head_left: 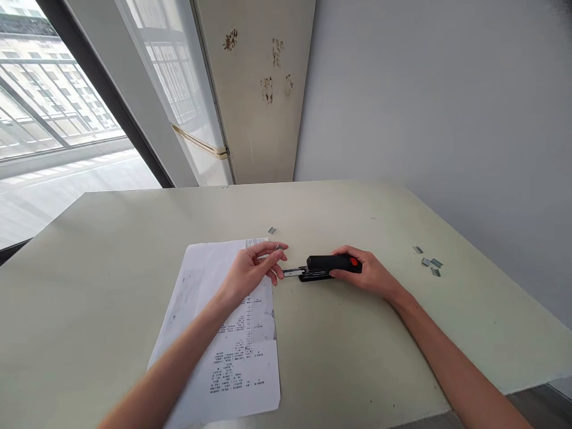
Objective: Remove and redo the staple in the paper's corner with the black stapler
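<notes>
A black stapler (pixel 328 263) with a red mark lies on the table, its metal staple tray (pixel 294 272) pulled out toward the left. Around its rear end my right hand (pixel 364 271) is closed, thumb in front and fingers behind. My left hand (pixel 261 262) is just left of the tray, over the top of a printed paper sheet (pixel 243 363). Between its thumb and index finger it pinches a small strip of staples (pixel 279 247), mostly covered by the fingertips. Whether the lower fingers touch the tray I cannot tell.
Beyond the left hand a short staple strip (pixel 271 230) lies on the pale table (pixel 111 268). Several more staple strips (pixel 435 263) are scattered at the right. A grey wall (pixel 424 107) borders the table's right side, and a door with a handle (pixel 201 143) stands behind.
</notes>
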Tool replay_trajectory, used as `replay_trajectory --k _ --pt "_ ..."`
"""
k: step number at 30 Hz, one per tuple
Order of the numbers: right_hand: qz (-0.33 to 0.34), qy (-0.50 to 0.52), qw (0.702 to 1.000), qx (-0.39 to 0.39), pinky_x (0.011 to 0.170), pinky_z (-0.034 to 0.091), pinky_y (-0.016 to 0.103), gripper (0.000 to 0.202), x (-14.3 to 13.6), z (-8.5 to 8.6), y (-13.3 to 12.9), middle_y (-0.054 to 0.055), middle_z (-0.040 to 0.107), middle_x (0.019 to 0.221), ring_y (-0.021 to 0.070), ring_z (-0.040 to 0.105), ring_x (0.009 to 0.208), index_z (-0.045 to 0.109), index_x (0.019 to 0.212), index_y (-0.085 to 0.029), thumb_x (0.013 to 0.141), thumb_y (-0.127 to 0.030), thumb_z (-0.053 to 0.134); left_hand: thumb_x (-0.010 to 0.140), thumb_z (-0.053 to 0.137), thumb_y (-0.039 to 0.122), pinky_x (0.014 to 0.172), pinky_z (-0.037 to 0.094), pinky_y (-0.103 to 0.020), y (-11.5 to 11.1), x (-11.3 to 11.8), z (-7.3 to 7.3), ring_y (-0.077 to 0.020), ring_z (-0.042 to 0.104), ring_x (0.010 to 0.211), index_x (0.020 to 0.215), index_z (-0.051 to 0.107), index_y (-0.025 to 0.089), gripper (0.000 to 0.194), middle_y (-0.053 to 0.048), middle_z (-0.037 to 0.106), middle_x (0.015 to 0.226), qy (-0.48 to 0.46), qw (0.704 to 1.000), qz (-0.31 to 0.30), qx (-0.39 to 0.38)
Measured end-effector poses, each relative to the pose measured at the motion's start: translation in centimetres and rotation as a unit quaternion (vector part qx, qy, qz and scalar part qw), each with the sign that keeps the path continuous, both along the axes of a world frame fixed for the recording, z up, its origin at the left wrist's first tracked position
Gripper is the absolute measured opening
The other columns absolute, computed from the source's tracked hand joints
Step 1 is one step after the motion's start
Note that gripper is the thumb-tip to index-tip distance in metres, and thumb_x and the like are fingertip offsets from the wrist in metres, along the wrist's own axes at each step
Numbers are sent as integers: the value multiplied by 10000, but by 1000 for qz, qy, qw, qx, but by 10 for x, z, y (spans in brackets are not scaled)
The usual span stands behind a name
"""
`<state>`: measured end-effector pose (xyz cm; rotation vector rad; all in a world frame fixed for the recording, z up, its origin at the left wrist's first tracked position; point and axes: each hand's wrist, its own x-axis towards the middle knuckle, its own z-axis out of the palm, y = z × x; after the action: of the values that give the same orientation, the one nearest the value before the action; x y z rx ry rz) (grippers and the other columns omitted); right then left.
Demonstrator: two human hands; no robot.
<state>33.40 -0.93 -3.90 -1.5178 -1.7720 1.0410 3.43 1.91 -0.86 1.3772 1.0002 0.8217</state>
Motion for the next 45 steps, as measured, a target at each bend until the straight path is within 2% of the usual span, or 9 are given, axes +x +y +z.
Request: replay_trajectory --k 5,7,10,12,15,18,20,27,45 --pt "2 -14 1000 -3 630 453 317 395 0 0 0 11 674 852 202 563 729 697 1031 -279 844 -625 736 957 646 588 485 458 -259 -3 -9 5 -94 516 540 1026 748 205 402 -37 681 814 44 997 -14 -70" --pt "3 -19 1000 -1 638 461 321 393 -1 0 0 17 678 863 206 570 740 696 1034 -276 846 -618 735 965 625 606 463 412 -256 -4 -12 7 -87 439 518 1072 753 212 427 -19 636 748 46 992 -19 -112" --pt "4 -21 1000 -1 669 469 324 378 -1 1 0 19 688 893 209 583 768 696 1033 -275 847 -601 742 969 624 615 498 430 -265 -3 -14 9 -82 439 556 1204 749 211 484 -54 664 896 19 987 -16 -157" --pt "4 -18 1000 -7 679 466 322 375 -1 1 -1 18 690 905 208 586 776 697 1031 -277 848 -600 745 985 598 616 580 498 -284 -3 -14 8 -88 489 607 1171 769 199 487 -89 682 1038 3 987 -9 -160" --pt "4 -15 1000 -14 672 457 319 389 0 1 -1 15 682 896 207 581 767 696 1031 -279 845 -617 746 1008 565 588 742 565 -320 -4 -13 4 -117 577 692 1055 791 192 459 -85 709 1056 34 993 -1 -113" --pt "6 -14 1000 -12 666 455 316 397 0 0 -1 12 677 887 206 579 762 695 1036 -279 847 -624 743 1004 579 546 708 559 -325 -6 -11 0 -173 646 743 1213 766 237 417 -31 723 837 140 990 21 -8" --pt "5 -14 1000 -10 668 457 317 404 1 -1 0 13 678 892 207 579 767 694 1041 -279 845 -628 745 988 619 510 700 558 -331 -8 -10 -1 -201 686 777 1307 729 270 414 -11 742 793 197 977 39 77" --pt "8 -19 1000 -12 676 457 334 425 2 -3 1 23 677 912 213 572 773 692 1061 -281 842 -642 737 1014 626 435 889 567 -419 -13 -8 -7 -256 735 991 1115 802 307 239 -18 810 1052 280 905 5 319" --pt "2 -28 1000 -8 643 464 316 391 -1 3 -1 14 687 884 206 580 748 700 1043 -288 839 -620 737 1041 577 436 912 589 -425 -20 1 -16 -267 756 1005 1129 807 305 279 -14 822 1077 327 886 -12 327"
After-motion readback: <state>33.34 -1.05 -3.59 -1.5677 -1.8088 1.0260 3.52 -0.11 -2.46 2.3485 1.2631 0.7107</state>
